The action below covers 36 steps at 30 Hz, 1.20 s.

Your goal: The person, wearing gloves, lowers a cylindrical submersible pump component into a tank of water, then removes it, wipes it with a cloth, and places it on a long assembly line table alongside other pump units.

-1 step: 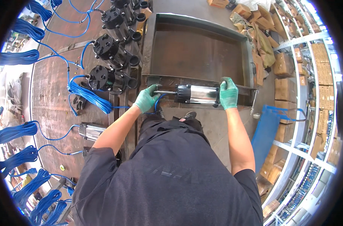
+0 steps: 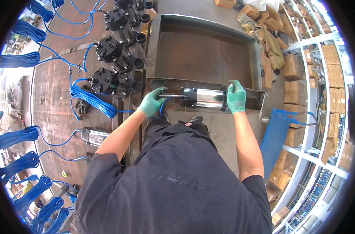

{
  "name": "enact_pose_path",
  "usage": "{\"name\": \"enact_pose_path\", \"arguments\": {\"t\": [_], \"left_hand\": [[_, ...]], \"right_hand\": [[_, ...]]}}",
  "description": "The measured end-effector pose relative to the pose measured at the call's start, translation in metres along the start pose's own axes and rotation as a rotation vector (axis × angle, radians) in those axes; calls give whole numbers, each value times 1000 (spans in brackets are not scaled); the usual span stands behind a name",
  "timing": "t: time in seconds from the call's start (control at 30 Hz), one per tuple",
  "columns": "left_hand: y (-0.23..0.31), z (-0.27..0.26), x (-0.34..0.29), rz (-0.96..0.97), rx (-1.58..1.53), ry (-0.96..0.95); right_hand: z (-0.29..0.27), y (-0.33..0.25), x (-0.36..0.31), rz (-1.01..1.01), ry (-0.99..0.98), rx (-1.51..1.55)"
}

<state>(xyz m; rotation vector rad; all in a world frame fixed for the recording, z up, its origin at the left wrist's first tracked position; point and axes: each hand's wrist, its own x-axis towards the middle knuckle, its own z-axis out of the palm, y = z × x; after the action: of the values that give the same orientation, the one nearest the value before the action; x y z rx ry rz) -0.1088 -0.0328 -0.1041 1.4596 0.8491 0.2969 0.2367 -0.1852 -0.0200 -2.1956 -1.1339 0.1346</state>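
A shiny steel pump motor (image 2: 209, 97) with black end caps lies level across the near edge of the metal tray, in front of me. My left hand (image 2: 150, 103), in a green glove, is closed around the end of the thin metal shaft (image 2: 171, 96) that sticks out of the motor's left cap. Gloved the same way, my right hand (image 2: 236, 97) grips the motor's right end, thumb on top; its lower fingers are partly hidden. A blue cable (image 2: 162, 109) loops below the shaft beside my left hand.
Beyond the motor is a rusty, raised-rim metal tray (image 2: 208, 54). Several upright pumps (image 2: 107, 82) with black tops stand left on a worn bench (image 2: 54, 101), among coiled blue cables (image 2: 93, 102). Shelving (image 2: 302, 152) with cardboard boxes (image 2: 294, 91) and a blue sheet (image 2: 273, 140) are at right.
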Motion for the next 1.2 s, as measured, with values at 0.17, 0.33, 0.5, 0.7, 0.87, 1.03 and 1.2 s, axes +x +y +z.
{"name": "enact_pose_path", "arguments": {"t": [0.17, 0.33, 0.5, 0.7, 0.87, 1.03, 1.2], "left_hand": [[5, -9, -4, -184, -478, -189], [20, -21, -2, -43, -235, -238], [19, -3, -2, 231, 797, 152], [20, -18, -6, -224, -221, -164], [-9, -21, 2, 108, 292, -125], [28, -20, 5, 170, 909, -100], [18, -12, 9, 279, 1050, 58]], "right_hand": [[1, 7, -1, 17, -13, -7], [2, 4, 1, -16, -8, -13], [-6, 3, -5, -78, 37, -64], [6, 8, -3, -37, 9, -22], [8, -2, -1, -38, 24, 17], [-1, -3, -6, -23, 44, -10], [3, 11, -4, -13, 36, 13]]}}
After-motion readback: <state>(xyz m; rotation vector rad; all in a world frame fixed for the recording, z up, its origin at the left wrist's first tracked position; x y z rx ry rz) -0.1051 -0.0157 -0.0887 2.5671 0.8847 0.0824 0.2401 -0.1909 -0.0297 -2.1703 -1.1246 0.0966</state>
